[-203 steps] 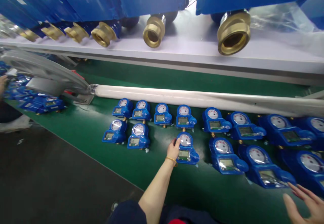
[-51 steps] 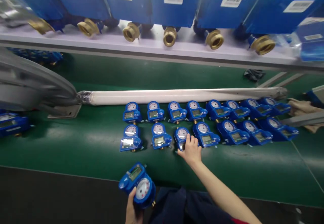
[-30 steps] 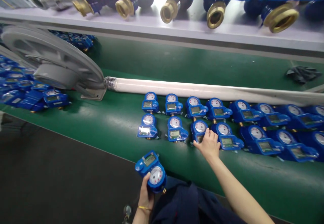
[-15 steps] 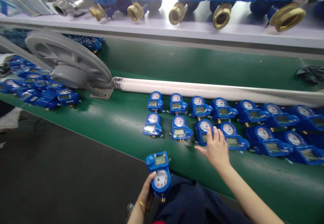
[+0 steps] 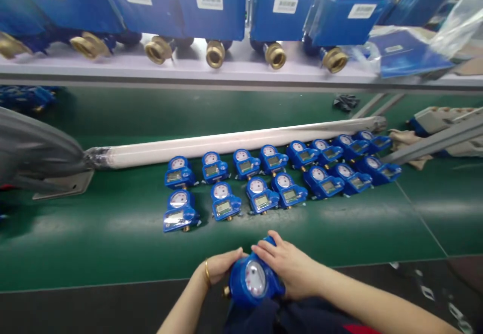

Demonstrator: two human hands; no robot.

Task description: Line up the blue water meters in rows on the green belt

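Where hands (image 5: 289, 268) meet, a glossy blue meter (image 5: 253, 279) sits.

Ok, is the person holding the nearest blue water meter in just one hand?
No, the left hand and the right hand both clasp the blue water meter.

We saw bright light shine in white patches on the green belt (image 5: 113, 253), and the picture's edges looked bent and blurry.
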